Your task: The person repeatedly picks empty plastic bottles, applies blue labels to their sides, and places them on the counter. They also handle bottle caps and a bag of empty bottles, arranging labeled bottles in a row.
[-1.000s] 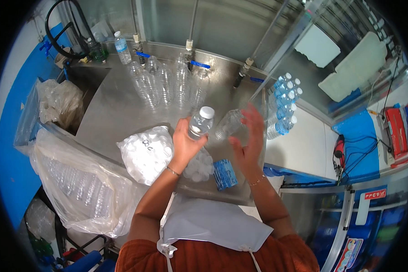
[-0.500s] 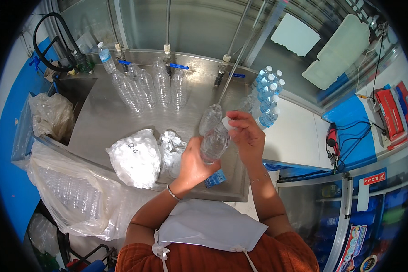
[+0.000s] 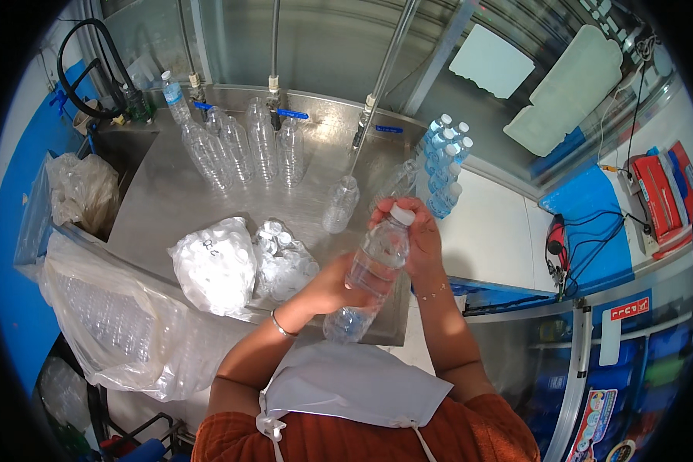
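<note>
A clear bottle (image 3: 383, 252) is held in front of the body between the two hands, tilted, with its white cap (image 3: 402, 215) directed up and to the right and its base turned toward the person. Its middle is gripped from the left side by the left hand (image 3: 334, 286), whose fingers are wrapped around it. The neck and cap are enclosed by the curled fingers of the right hand (image 3: 423, 240); the exact place of that thumb cannot be told. The level of any liquid inside cannot be made out.

To the left of the hands, a white bag (image 3: 214, 266) is filled with white caps, and beside it more caps are held in a clear bag (image 3: 283, 269). Beyond, an uncapped bottle (image 3: 341, 204) is placed under a metal tube (image 3: 396, 58). Several clear bottles (image 3: 262, 142) are lined up near the taps (image 3: 292, 114). Capped bottles with blue labels (image 3: 443, 171) are grouped at the right. More bottles are contained in a large plastic sack (image 3: 115, 319) at the lower left.

The things are carried by a stainless-steel bench (image 3: 158, 219), into which a sink (image 3: 140, 138) is set at the left. A white surface (image 3: 500, 227) and a glass-doored cabinet (image 3: 531, 369) are seen at the right.
</note>
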### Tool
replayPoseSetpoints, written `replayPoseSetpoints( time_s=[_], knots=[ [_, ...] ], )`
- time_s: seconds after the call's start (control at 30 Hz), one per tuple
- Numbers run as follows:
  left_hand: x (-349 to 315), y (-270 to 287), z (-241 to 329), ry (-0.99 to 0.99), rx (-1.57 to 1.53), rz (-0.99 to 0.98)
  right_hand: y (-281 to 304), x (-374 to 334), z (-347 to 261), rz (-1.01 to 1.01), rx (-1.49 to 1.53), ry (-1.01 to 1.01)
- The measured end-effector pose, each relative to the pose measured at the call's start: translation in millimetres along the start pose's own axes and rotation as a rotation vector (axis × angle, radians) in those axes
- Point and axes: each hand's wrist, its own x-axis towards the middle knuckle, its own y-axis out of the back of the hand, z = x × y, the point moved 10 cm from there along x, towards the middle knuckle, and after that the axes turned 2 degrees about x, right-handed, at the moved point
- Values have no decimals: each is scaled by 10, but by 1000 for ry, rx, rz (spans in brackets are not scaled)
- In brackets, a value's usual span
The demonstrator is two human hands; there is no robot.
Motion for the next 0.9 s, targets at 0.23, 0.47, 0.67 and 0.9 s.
replayPoseSetpoints(
  time_s=[0.23, 0.47, 0.67, 0.9],
  knots=[
    [24, 139, -204, 153, -163, 47, 171, -28, -82, 91, -621, -135],
    [-302, -405, -228, 386, -646, -362, -507, 12, -634, -403, -1121, 187],
    [-382, -607, -71, 302, -735, -497, -799, -71, -824, -582, -1187, 418],
    [-169, -180, 50, 298, 131, -232, -305, 7, -506, -329, -1332, 134]
  ],
)
